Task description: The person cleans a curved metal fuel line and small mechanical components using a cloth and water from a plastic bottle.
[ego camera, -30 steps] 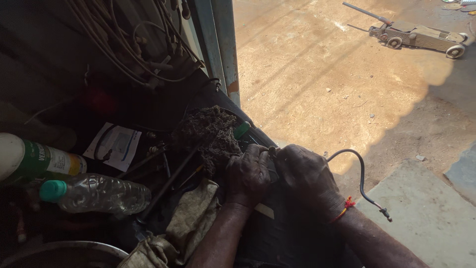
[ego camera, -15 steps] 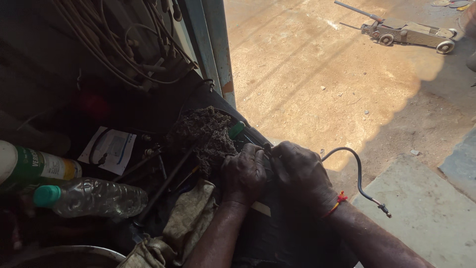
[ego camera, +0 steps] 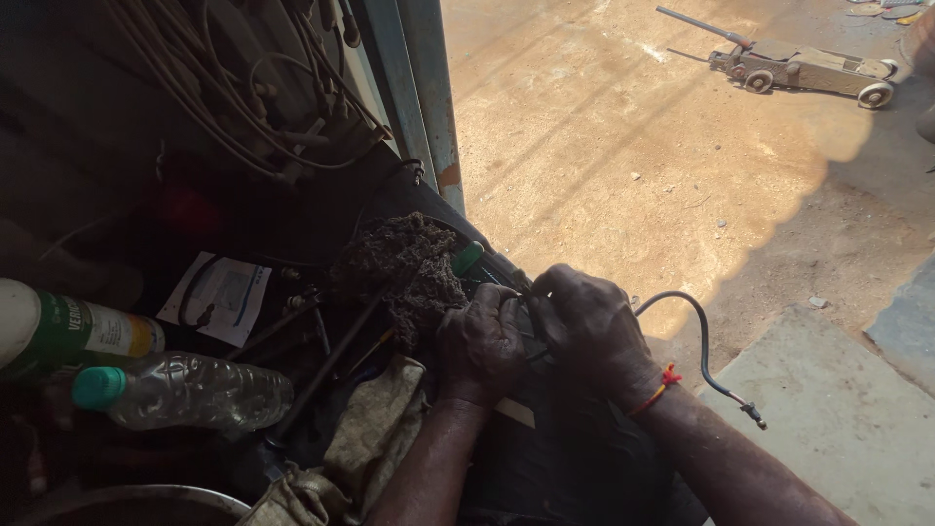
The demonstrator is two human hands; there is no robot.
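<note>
While I scan from the far left, I count two bottles lying on their sides: a green-and-white bottle at the edge of view and, just below it, a clear plastic bottle with a teal cap. Right of them lies one white card packet, and above it a bundle of pale cables hangs in the shadow — too tangled for me to count. One wad of dark fibrous waste sits in the middle, with a green-handled tool poking out beside it and one grubby cloth lying below.

My left hand is curled shut, its fingers touching the near end of the single thin black hose. My right hand, a red thread at the wrist, is clamped round the same end, knuckle to knuckle with the left; what exactly sits between the fingertips I cannot tell. From under the right hand the hose arches out to the right and drops to a small metal fitting above the concrete slab.

Far off at the top right, one floor jack stands on the sunlit dirt ground.
</note>
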